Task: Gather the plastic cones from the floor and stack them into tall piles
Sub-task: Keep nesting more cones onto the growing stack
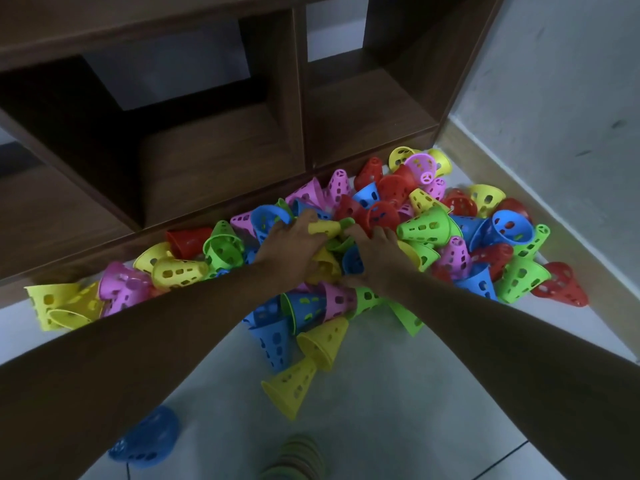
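Blurred at the bottom edge, closest to the lens: a blue cone (145, 439) under the left forearm and a stack of greenish cones (298, 459) between the two arms. Both arms reach forward into the cone pile (433, 230) on the tiled floor (398, 410). Left hand (289, 245) has fingers curled round a yellow cone (323, 228) lying on its side – tip pointing toward the right hand. Right hand (375, 258) sits just beside it, fingers bent down into green and blue cones; whether it actually grips one, can't tell. Pile spreads left and right of both hands – yellow, pink, red, green, blue. Beyond the hands: dark wooden shelf unit (221, 161). Grey wall (571, 98) right of the right hand.
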`<state>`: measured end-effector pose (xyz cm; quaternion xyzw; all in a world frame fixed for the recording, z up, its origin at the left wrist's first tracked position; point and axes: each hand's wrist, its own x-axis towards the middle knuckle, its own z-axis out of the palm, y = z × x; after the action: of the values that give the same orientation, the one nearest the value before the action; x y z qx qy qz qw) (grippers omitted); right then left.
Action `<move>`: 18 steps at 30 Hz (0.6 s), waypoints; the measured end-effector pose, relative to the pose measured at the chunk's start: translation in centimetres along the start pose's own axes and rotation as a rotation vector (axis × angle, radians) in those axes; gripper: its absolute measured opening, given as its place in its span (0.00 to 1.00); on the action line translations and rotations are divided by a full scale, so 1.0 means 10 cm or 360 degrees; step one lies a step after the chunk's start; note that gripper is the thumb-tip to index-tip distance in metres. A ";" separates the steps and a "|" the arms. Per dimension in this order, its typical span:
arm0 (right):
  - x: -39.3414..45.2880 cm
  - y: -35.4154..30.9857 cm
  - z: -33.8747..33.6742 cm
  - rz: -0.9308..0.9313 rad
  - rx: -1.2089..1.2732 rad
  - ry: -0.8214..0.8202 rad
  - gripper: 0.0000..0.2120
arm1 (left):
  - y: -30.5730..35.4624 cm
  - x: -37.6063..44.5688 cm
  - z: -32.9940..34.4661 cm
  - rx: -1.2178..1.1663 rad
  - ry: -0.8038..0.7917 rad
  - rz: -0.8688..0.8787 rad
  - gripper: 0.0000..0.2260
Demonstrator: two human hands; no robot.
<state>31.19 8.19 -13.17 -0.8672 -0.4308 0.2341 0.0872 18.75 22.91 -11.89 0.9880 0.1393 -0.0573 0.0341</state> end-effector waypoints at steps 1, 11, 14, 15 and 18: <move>-0.02 0.01 0.00 0.0004 0.0043 0.0030 0.41 | -0.02 0.00 0.01 -0.0062 0.0003 -0.0023 0.11; -0.27 0.11 -0.03 0.0089 0.0163 0.0370 0.34 | -0.24 0.02 -0.05 -0.0736 0.0314 -0.0286 0.08; -0.33 0.18 -0.07 0.0125 0.0232 0.0515 0.29 | -0.24 -0.01 -0.11 -0.0822 0.0379 -0.0331 0.08; -0.36 0.21 -0.08 0.0140 0.0247 0.0540 0.27 | -0.24 -0.02 -0.14 -0.0845 0.0408 -0.0358 0.08; -0.44 0.25 -0.10 0.0158 0.0312 0.0629 0.26 | -0.23 -0.08 -0.26 -0.0906 0.0494 -0.0405 0.08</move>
<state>31.16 3.28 -11.68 -0.9037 -0.3374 0.1043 0.2420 17.58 25.08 -9.36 0.9105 0.2753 0.1310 0.2794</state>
